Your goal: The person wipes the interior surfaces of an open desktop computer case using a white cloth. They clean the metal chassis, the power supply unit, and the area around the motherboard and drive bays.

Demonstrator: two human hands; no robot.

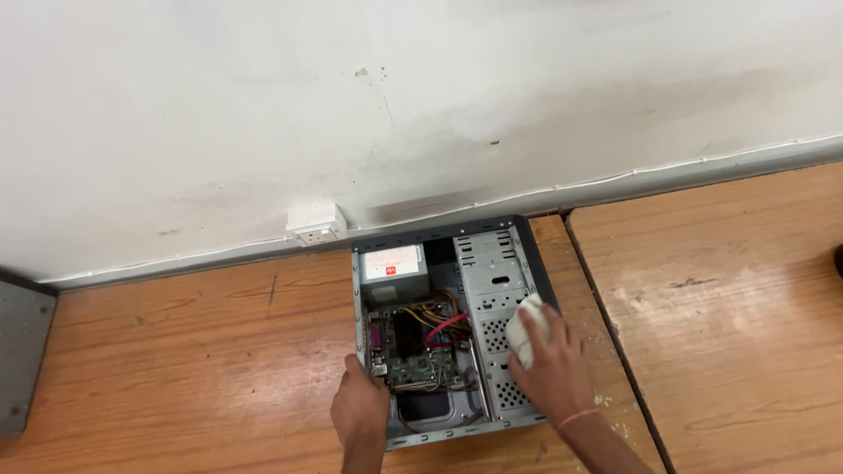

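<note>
One scuffed white wall (421, 96). Two glossy wooden tables (176, 360) butted side by side. One open grey metal computer case (492, 263) lies flat against the wall: perforated drive cage, green board, coloured wires. One white wall socket (316, 224). Right hand (551, 369) closed on one crumpled white cloth (529, 326), pressed on the cage. Left hand (360, 408) grips the case's left rim, fingers curled.

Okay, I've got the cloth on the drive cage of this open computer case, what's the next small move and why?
Probably slide the white cloth under your right hand down along the perforated drive cage toward you. Your left hand already grips the open case edge, so it seems braced for a stroke.
</note>
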